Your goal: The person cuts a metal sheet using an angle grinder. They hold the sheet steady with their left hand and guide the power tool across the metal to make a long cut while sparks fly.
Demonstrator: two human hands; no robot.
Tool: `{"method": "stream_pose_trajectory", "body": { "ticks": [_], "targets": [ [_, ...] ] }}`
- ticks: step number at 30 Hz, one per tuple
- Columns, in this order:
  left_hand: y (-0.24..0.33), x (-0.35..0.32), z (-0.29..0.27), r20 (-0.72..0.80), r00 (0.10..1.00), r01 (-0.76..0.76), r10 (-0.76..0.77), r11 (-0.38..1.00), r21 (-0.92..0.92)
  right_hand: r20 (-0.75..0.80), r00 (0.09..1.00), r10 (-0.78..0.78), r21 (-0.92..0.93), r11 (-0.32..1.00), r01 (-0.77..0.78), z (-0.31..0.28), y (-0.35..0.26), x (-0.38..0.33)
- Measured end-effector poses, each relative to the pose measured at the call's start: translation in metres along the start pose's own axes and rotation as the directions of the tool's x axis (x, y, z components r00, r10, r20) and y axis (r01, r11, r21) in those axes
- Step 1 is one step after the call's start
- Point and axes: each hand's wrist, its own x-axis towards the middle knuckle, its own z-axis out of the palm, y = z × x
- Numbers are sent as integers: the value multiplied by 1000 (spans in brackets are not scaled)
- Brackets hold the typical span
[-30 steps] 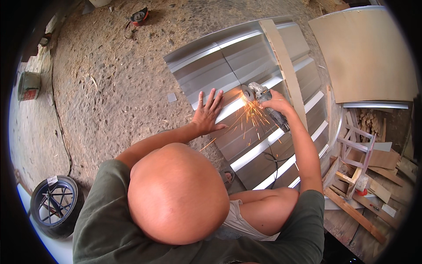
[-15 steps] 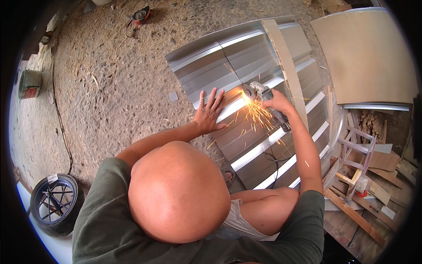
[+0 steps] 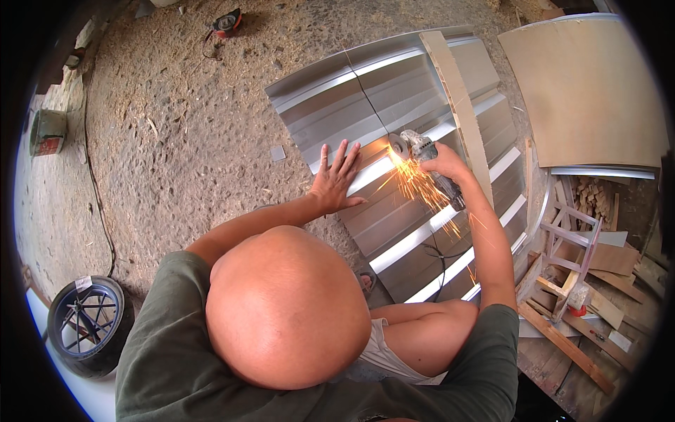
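Observation:
My right hand is wrapped round an angle grinder, whose cutting disc meets a grey ribbed metal sheet. Orange sparks spray from the disc back toward me. A thin dark line runs across the sheet from its far edge down to the disc. To the left of the disc, my left hand lies flat on the sheet near its left edge, fingers spread, holding nothing. A long wooden strip rests across the sheet, right of the grinder. The exact contact point is hidden by glare.
A dark cord lies on the near part of the sheet. At right are a plywood board, a small pinkish frame and scrap wood. A wheel, a bucket and a red-black tool stand around the rough floor.
The spark spray has changed shape and reaches nearer my right forearm. Both hands and the grinder stay almost where they were.

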Motion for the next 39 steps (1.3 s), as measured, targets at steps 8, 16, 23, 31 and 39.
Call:
{"method": "stream_pose_trajectory", "body": {
  "ticks": [8, 16, 23, 31, 39],
  "targets": [
    [-1, -2, -4, 24, 1000, 7, -7, 1000, -20, 55, 998, -5, 61, 998, 2, -1, -5, 1],
    [-3, -4, -11, 101, 995, 3, -3, 1000, 3, 77, 997, -27, 84, 996, 21, -2, -24, 3],
    [0, 0, -8, 47, 999, 2, -2, 1000, -7, 59, 998, -26, 54, 998, 23, -1, -10, 4],
    [-1, -2, -11, 98, 995, 17, -18, 1000, 15, 45, 999, 10, -8, 1000, -10, -1, -20, -2],
    [1, -1, -8, 88, 996, 10, -14, 999, 44, 87, 996, -16, 41, 999, 12, -1, -15, 1]
  ]
}}
